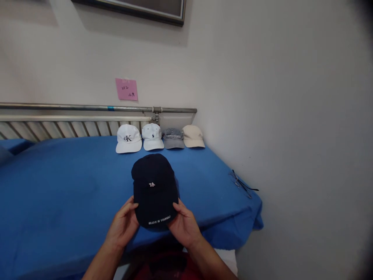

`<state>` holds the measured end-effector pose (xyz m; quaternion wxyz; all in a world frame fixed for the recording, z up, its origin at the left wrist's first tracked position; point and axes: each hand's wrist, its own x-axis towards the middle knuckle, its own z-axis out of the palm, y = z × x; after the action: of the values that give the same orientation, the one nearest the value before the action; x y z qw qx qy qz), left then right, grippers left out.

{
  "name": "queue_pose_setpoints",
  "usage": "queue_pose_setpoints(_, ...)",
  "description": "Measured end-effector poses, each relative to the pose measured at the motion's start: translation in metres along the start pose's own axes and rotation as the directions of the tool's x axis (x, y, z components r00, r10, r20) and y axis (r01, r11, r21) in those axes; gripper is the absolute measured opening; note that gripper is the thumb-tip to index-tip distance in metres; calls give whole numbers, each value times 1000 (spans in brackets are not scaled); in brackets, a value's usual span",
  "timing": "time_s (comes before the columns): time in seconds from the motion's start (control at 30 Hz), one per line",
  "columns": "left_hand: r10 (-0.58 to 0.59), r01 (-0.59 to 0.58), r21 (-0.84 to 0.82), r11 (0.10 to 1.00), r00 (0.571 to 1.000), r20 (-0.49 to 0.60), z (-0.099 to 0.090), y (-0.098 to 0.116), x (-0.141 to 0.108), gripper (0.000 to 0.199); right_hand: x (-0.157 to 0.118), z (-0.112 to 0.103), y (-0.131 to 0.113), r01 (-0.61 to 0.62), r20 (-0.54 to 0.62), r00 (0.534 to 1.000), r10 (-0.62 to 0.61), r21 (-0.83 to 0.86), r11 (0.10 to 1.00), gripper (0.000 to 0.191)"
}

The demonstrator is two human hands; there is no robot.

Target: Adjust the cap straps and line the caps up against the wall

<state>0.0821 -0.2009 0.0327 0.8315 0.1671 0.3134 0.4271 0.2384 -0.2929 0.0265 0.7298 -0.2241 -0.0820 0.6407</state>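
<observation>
A dark navy baseball cap (155, 182) is held up over the front part of the blue-covered table, its brim towards me. White letters sit on its crown, and "BELIEVE IN YOURSELF" runs along the brim. My left hand (124, 222) grips the brim's left edge, thumb on top and fingers underneath. On the right edge my right hand (184, 223) does the same. Behind it, in a row by the wall, stand a white CK cap (128, 139), a white cap with a small dark logo (152, 137), a grey cap (174, 139) and a beige cap (193, 136).
The blue cloth (72, 186) covers the table up to the wall. Eyeglasses (241, 182) lie near its right edge. Along the back run a metal pipe (72, 107) and a white radiator (75, 129). A pink note (126, 89) is stuck to the wall.
</observation>
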Motion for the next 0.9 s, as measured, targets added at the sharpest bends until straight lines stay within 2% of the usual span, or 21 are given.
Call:
queue_pose_setpoints(0.13, 13, -13, 17, 1000, 1000, -7, 2, -1, -1, 29, 0, 1, 0, 9, 7, 1000, -9, -13, 1000, 32)
queue_pose_setpoints(0.2, 28, -29, 76, 997, 1000, 8, 3, 0, -1, 29, -1, 0, 0, 6, 10, 1000, -6, -17, 1000, 32)
queue_pose_setpoints(0.27, 57, -61, 201, 978, 998, 25, 5, 4, -4, 29, -1, 0, 0, -6, 12, 1000, 6, -14, 1000, 34)
queue_pose_setpoints(0.33, 117, -104, 390, 915, 993, -9, 4, 13, -9, 34, -1, -1, 0, -12, 13, 1000, 12, -13, 1000, 34)
queue_pose_setpoints(0.4, 239, -157, 584, 796, 969, -65, -1, 27, -16, 40, 0, -1, 0, -12, 9, 1000, 12, -12, 1000, 35)
queue_pose_setpoints(0.47, 398, -231, 743, 628, 916, -52, -15, 42, -23, 41, 0, 0, -1, -10, 3, 1000, 10, 5, 1000, 35)
queue_pose_setpoints(0.53, 568, -285, 875, 392, 823, 14, -38, 57, -29, 33, 0, 0, -1, -13, 3, 1000, 13, 36, 999, 34)
queue_pose_setpoints(0.57, 645, -264, 933, 244, 763, 48, -51, 62, -31, 31, 0, 0, -1, -16, 6, 1000, 16, 50, 999, 34)
queue_pose_setpoints(0.6, 686, -231, 967, 108, 721, 96, -65, 65, -32, 31, 0, 0, -1, -21, 8, 1000, 21, 58, 998, 33)
queue_pose_setpoints(0.67, 709, -219, 969, -112, 665, 233, -89, 66, -34, 30, 1, -1, 0, -29, 5, 1000, 29, 63, 998, 31)
queue_pose_setpoints(0.7, 696, -210, 958, -196, 659, 287, -97, 64, -34, 30, 1, -1, 0, -33, 0, 999, 33, 62, 998, 31)
queue_pose_setpoints(0.73, 689, -188, 947, -261, 651, 319, -103, 61, -35, 29, 1, -2, 0, -33, -6, 999, 34, 61, 998, 31)
queue_pose_setpoints(0.8, 682, -168, 927, -336, 635, 362, -107, 53, -36, 26, 1, -3, 0, -39, -12, 999, 40, 63, 997, 30)
queue_pose_setpoints(0.9, 707, -162, 914, -373, 588, 393, -102, 46, -38, 22, 1, -4, -1, -52, 7, 999, 52, 65, 997, 28)
